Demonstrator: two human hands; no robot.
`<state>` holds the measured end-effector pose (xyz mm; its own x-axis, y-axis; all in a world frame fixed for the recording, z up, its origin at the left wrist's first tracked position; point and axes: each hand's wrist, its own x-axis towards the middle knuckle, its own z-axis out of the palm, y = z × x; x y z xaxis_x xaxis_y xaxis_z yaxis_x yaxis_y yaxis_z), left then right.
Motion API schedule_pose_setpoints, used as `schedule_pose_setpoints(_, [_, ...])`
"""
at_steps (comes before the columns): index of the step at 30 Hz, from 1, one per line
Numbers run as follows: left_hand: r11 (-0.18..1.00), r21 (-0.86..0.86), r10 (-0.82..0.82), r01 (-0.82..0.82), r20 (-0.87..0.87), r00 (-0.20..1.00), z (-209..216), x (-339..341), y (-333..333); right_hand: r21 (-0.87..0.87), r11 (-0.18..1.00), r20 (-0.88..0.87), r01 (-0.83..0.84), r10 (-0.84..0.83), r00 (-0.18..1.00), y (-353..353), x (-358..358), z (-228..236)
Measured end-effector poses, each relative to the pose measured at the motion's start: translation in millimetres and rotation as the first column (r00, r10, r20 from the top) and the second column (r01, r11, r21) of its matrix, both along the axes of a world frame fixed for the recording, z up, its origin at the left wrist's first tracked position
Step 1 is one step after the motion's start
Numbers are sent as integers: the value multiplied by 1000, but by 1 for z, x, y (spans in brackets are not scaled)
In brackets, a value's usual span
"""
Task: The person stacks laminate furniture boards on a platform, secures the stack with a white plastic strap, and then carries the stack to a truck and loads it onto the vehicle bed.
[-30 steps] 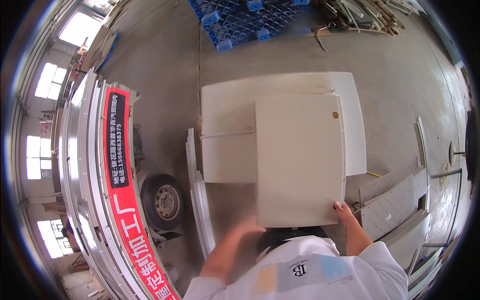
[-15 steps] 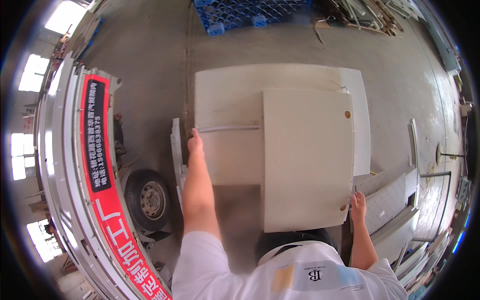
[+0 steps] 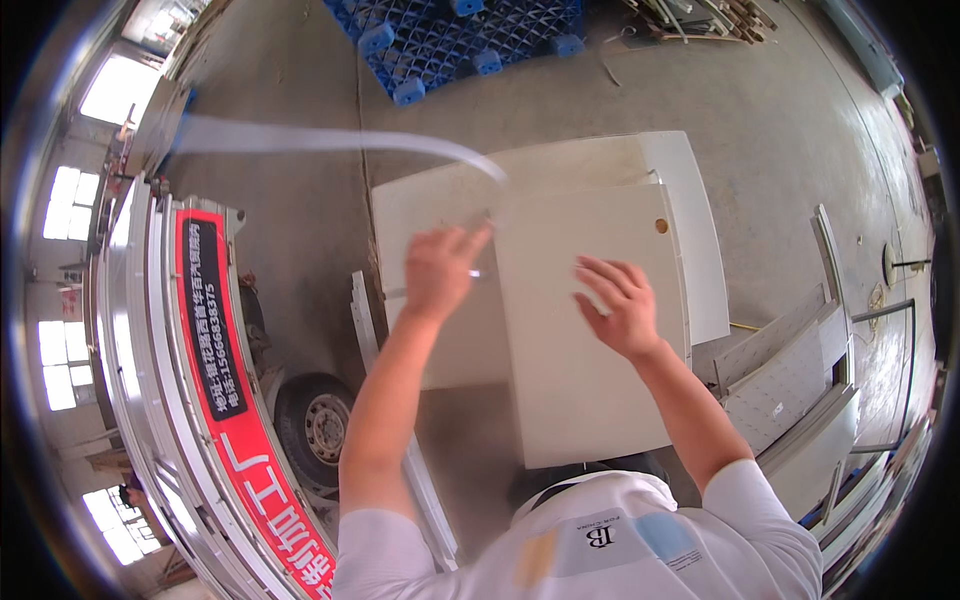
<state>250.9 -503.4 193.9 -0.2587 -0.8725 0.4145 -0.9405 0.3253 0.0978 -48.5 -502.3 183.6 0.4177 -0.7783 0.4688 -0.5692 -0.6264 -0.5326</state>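
Note:
A smooth cream panel (image 3: 590, 400) with a round hole near its far right corner lies in front of me, over a wider pale panel (image 3: 460, 350). Above the left part of these hangs my left hand (image 3: 438, 272), its fingers smeared by motion. A long, thin, pale strip (image 3: 340, 138) arcs through the air beyond it, blurred. The strip's near end is close to my left fingertips; whether they touch it cannot be told. Over the cream panel, my right hand (image 3: 622, 305) is open with fingers apart, holding nothing.
On the left stands a truck with a red banner (image 3: 235, 400) and a wheel (image 3: 322, 428). White metal profiles (image 3: 430, 495) lie beside it. Blue plastic pallets (image 3: 470, 50) sit at the far side. Boards (image 3: 780, 370) are stacked at right, and scrap lengths (image 3: 700, 15) lie far right.
My left hand has come inward from the panel's left edge. My right hand has left the right edge and lifted over the panel. The blurred strip now shows in the air.

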Motion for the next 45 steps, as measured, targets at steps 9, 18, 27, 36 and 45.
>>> schedule_pose_setpoints(9, [964,233,248,-126,-626,739,-10,-50,21,35,961,-637,273,-189,747,-48,-143,-96])
schedule_pose_setpoints(18, [873,419,483,-251,-815,319,-18,-23,35,125,669,-650,733,-502,570,-56,-350,-147])
schedule_pose_setpoints(27, [839,448,541,-309,-624,564,-21,-39,22,755,536,184,379,-727,661,-127,-271,-203])
schedule_pose_setpoints(36, [837,418,541,-353,-536,648,-13,-57,24,676,467,-36,571,-752,658,-117,-207,-243])
schedule_pose_setpoints(45, [826,420,561,-376,-541,627,-23,-60,30,721,502,18,478,-703,711,-117,-199,-249])
